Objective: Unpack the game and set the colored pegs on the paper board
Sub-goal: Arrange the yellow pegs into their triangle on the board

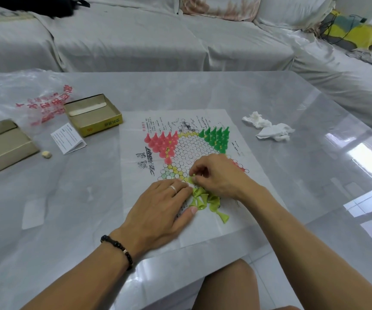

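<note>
The paper board point(180, 121) lay mid-frame on the table point(270, 97), thin and likely to shift; our left hand point(158, 211) rested flat, fingers spread, on its lower part; the yellow-green pegs point(205, 200) lay toppled there, light, best taken at the narrow top; our right hand point(216, 173) pinched one peg.

A single wide-angle camera sits on my head, facing forward and down across the table point(270, 104) toward the sofa point(136, 41). It views my left hand point(158, 209), right hand point(216, 173) and the paper board point(133, 135) from close range.
</note>
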The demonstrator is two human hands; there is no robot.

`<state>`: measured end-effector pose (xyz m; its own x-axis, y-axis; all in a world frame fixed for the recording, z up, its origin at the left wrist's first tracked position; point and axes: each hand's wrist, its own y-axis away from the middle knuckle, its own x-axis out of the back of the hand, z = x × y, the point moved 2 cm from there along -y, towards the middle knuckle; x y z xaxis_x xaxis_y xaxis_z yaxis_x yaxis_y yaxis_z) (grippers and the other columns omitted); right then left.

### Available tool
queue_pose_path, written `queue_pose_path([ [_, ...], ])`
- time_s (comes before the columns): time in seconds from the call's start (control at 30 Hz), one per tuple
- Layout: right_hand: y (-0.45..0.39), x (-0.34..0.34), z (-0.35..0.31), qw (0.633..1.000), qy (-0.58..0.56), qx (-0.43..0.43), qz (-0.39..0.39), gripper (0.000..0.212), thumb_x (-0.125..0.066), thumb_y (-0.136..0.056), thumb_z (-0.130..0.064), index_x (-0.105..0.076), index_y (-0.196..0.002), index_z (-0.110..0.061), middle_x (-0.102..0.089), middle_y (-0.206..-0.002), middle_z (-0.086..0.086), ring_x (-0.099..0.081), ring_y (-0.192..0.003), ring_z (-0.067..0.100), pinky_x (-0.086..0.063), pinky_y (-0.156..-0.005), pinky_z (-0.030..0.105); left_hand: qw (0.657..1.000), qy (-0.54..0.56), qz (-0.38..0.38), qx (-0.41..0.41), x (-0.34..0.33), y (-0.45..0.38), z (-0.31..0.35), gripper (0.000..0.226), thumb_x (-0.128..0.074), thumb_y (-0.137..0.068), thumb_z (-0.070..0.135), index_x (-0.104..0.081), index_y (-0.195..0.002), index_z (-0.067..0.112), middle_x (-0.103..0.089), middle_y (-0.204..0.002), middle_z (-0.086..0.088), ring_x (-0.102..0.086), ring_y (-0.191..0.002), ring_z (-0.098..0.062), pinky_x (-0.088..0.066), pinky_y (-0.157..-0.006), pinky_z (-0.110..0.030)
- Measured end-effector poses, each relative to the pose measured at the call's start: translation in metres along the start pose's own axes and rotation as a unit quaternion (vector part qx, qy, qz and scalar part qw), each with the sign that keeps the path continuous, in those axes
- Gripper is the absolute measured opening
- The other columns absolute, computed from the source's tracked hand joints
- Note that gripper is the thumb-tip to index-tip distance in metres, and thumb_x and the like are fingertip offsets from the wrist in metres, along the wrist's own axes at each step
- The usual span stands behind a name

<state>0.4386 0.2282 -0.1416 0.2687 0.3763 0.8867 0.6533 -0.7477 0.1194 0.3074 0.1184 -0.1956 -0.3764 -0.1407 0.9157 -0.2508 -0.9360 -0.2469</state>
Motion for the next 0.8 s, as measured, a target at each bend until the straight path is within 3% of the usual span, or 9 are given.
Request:
queue_pose_path([
  [0.1,0.000,-0.003,-0.001,1.000,-0.003,0.003,-0.006,0.020,-0.064,-0.087,-0.014,-0.072,-0.105,-0.016,-0.064,-0.086,-0.009,-0.055,-0.072,0.000,-0.041,-0.067,0.015,1.000,0.000,0.000,0.004,0.001,0.000,0.001,0.045,-0.037,-0.098,0.047,-0.061,-0.118,0.015,-0.063,-0.117,0.000,-0.056,-0.111,-0.020,-0.046,-0.096,-0.035],
  [0.2,0.005,0.003,0.003,1.000,-0.013,-0.016,0.021,0.032,-0.058,-0.089,-0.014,-0.066,-0.120,-0.016,-0.063,-0.094,-0.010,-0.054,-0.073,-0.004,-0.037,-0.068,0.008,1.000,-0.006,0.003,0.008,0.003,0.000,0.001,0.045,-0.035,-0.098,0.047,-0.061,-0.116,0.015,-0.063,-0.115,0.000,-0.056,-0.110,-0.020,-0.046,-0.095,-0.034],
  [0.3,0.018,0.011,0.006,0.995,-0.033,-0.030,0.085,0.015,-0.062,-0.086,-0.017,-0.073,-0.094,-0.019,-0.066,-0.085,-0.013,-0.055,-0.069,-0.005,-0.040,-0.064,0.010,0.999,-0.015,0.018,0.024,0.005,0.003,0.000,0.047,-0.034,-0.097,0.050,-0.062,-0.113,0.015,-0.064,-0.112,0.000,-0.056,-0.111,-0.021,-0.043,-0.096,-0.034],
  [0.37,0.027,0.007,0.001,0.996,-0.015,-0.022,0.081,0.008,-0.067,-0.082,-0.025,-0.073,-0.084,-0.020,-0.064,-0.079,-0.010,-0.055,-0.070,0.001,-0.042,-0.064,0.018,0.999,-0.026,0.016,0.041,0.006,0.005,-0.002,0.049,-0.033,-0.097,0.052,-0.062,-0.113,0.016,-0.065,-0.112,0.001,-0.056,-0.112,-0.021,-0.042,-0.097,-0.034],
  [0.5,0.032,-0.008,-0.011,0.996,0.051,-0.028,0.064,0.023,-0.069,-0.082,-0.042,-0.074,-0.094,-0.022,-0.054,-0.087,-0.007,-0.052,-0.080,0.011,-0.042,-0.070,0.028,0.998,-0.041,0.004,0.055,0.008,0.009,-0.004,0.049,-0.033,-0.095,0.054,-0.061,-0.112,0.017,-0.065,-0.111,0.000,-0.055,-0.113,-0.021,-0.044,-0.097,-0.036],
  [0.67,0.029,-0.011,-0.018,0.994,0.082,-0.037,0.058,0.019,-0.070,-0.083,-0.034,-0.075,-0.095,-0.020,-0.042,-0.079,-0.016,-0.046,-0.083,0.008,-0.036,-0.072,0.024,0.998,-0.048,-0.001,0.051,0.007,0.011,-0.004,0.047,-0.034,-0.095,0.054,-0.061,-0.110,0.018,-0.064,-0.108,0.001,-0.056,-0.106,-0.020,-0.044,-0.095,-0.036],
  [0.8,0.032,-0.002,-0.017,0.996,0.047,-0.053,0.058,0.009,-0.071,-0.076,-0.025,-0.072,-0.085,-0.022,-0.056,-0.085,-0.009,-0.051,-0.085,0.011,-0.045,-0.075,0.029,0.998,-0.049,0.007,0.048,0.008,0.010,-0.003,0.047,-0.035,-0.094,0.053,-0.062,-0.108,0.017,-0.063,-0.106,0.001,-0.056,-0.103,-0.020,-0.044,-0.093,-0.036],
])
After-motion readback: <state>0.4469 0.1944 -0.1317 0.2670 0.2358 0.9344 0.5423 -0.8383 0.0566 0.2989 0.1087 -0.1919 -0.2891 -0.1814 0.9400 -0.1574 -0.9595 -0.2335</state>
